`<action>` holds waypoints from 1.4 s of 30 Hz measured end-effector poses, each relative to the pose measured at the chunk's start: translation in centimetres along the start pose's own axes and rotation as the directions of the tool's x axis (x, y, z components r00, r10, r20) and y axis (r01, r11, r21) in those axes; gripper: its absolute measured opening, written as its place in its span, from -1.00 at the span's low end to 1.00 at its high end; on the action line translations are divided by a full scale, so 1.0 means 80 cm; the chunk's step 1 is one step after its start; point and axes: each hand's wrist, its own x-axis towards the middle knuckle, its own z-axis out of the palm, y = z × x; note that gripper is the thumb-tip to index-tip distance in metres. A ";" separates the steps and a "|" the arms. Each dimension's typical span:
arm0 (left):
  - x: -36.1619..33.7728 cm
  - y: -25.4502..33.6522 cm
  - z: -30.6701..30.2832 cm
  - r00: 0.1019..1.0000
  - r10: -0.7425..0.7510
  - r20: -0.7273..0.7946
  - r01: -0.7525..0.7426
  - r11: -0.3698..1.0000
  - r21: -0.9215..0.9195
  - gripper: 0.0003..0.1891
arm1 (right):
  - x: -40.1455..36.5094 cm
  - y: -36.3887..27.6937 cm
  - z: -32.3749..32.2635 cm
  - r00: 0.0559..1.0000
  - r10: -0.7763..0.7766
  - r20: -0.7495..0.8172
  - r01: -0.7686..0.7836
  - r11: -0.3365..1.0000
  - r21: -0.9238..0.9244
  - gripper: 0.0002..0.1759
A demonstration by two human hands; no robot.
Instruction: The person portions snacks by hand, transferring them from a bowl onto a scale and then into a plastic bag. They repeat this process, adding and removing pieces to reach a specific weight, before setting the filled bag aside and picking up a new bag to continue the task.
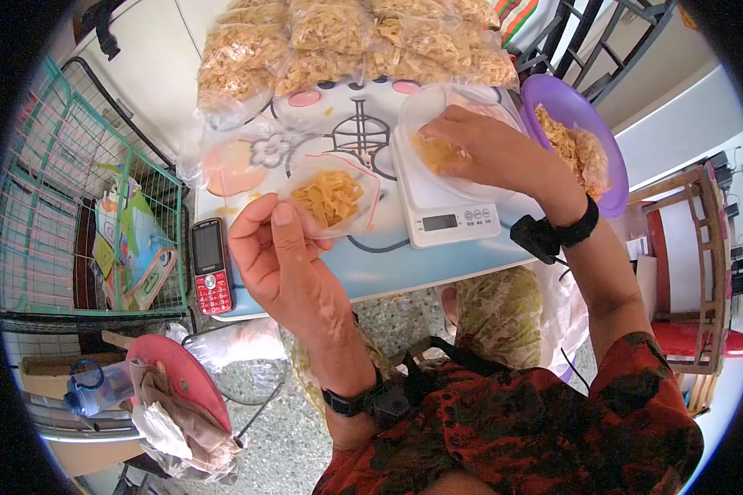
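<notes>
The left hand pinches the near-left edge of an open bag between thumb and forefinger, with yellow pieces lying inside it. The bag is left of the scale, over the near half of the table. That grip takes in only a little thin film, so a slip or a tug could let the edge fold inward or tip pieces out. Whether the table bears the bag's weight, I cannot tell; if it does not, the film could sag and spill all the more easily.

The right hand reaches into the clear bowl on the scale, fingers bent down at the pieces there. The fingertips are partly hidden, so I cannot tell whether that grip is pressed together or spread. Weight from the hand could falsify the reading, and a push against the wall could slide the bowl off centre. Pieces lifted carelessly could drop onto the scale or between it and the bag.

The purple bowl, with more food in it, is at the table's right side, close to the right forearm; a wide elbow swing could knock it. The phone lies at the left edge, where a backward sweep of the left wrist could push it over. The filled bags are on the far side, apart from both hands.
</notes>
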 end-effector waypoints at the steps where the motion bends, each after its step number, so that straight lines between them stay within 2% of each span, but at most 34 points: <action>1: 0.000 0.000 0.000 1.000 -0.002 0.002 0.002 1.000 0.003 -0.84 | 0.002 -0.003 0.000 1.000 0.031 0.005 -0.031 0.999 -0.023 -0.53; 4: 0.000 -0.002 0.002 1.000 -0.010 0.003 0.010 1.000 0.007 -0.84 | 0.007 -0.001 -0.002 0.997 0.070 0.036 -0.070 0.998 -0.002 -0.67; 7: 0.000 -0.003 0.002 1.000 -0.019 0.004 0.019 1.000 0.014 -0.84 | 0.003 0.017 -0.002 0.995 0.088 -0.048 -0.087 0.996 0.028 -0.74; 10: -0.002 -0.002 -0.002 0.997 -0.019 0.073 0.021 0.999 -0.029 -0.85 | -0.007 0.023 -0.003 0.962 0.237 -0.134 -0.209 0.959 0.193 -0.70; 13: -0.003 -0.004 -0.002 0.992 -0.025 0.120 0.031 0.999 -0.045 -0.86 | -0.016 0.017 -0.012 0.947 0.317 -0.059 -0.290 0.917 0.274 -0.57; 16: -0.005 -0.005 -0.001 0.993 -0.031 0.113 0.033 0.999 -0.019 -0.86 | -0.027 0.015 -0.021 0.961 0.277 0.010 -0.269 0.922 0.278 -0.38; 19: -0.005 -0.008 -0.001 0.993 -0.034 0.116 0.036 0.999 -0.020 -0.86 | -0.036 0.008 -0.033 0.996 0.090 0.012 -0.091 0.986 0.142 -0.30; 22: -0.005 -0.010 0.002 0.992 -0.032 0.123 0.034 0.999 -0.011 -0.86 | -0.038 0.009 -0.033 1.000 0.013 0.010 -0.013 0.997 0.072 -0.27; 25: -0.006 -0.009 0.004 0.993 -0.043 0.110 0.042 0.999 0.011 -0.86 | -0.031 0.005 -0.024 0.998 0.054 -0.026 -0.053 0.998 0.016 -0.30; 28: -0.004 -0.009 0.004 0.996 -0.047 0.081 0.046 0.999 0.013 -0.85 | -0.020 -0.005 -0.011 0.979 0.196 -0.054 -0.198 0.980 -0.034 -0.40; 31: -0.004 -0.010 0.002 0.994 -0.044 0.098 0.043 0.999 0.012 -0.85 | -0.009 -0.003 0.005 0.992 0.076 -0.101 -0.084 0.994 -0.074 -0.58; 34: -0.003 -0.010 0.002 0.995 -0.049 0.091 0.049 0.999 0.001 -0.85 | 0.001 0.004 0.007 0.988 0.129 -0.084 -0.138 0.984 -0.112 -0.73; 37: -0.002 -0.007 0.002 0.997 -0.055 0.054 0.056 0.998 -0.002 -0.84 | -0.004 0.010 -0.003 0.972 0.129 -0.197 -0.125 0.992 0.032 -0.76; 38: -0.002 -0.007 0.003 0.997 -0.058 0.043 0.058 0.998 -0.001 -0.84 | -0.006 0.009 -0.009 0.958 0.202 -0.205 -0.170 0.972 0.164 -0.77; 40: -0.002 -0.007 0.000 0.997 -0.053 0.059 0.054 0.999 -0.008 -0.84 | -0.010 0.008 -0.020 0.918 0.346 -0.193 -0.243 0.876 0.416 -0.77; 42: -0.002 -0.007 0.001 0.996 -0.056 0.063 0.057 0.998 -0.011 -0.84 | -0.015 0.015 -0.025 0.890 0.427 -0.160 -0.258 0.762 0.594 -0.75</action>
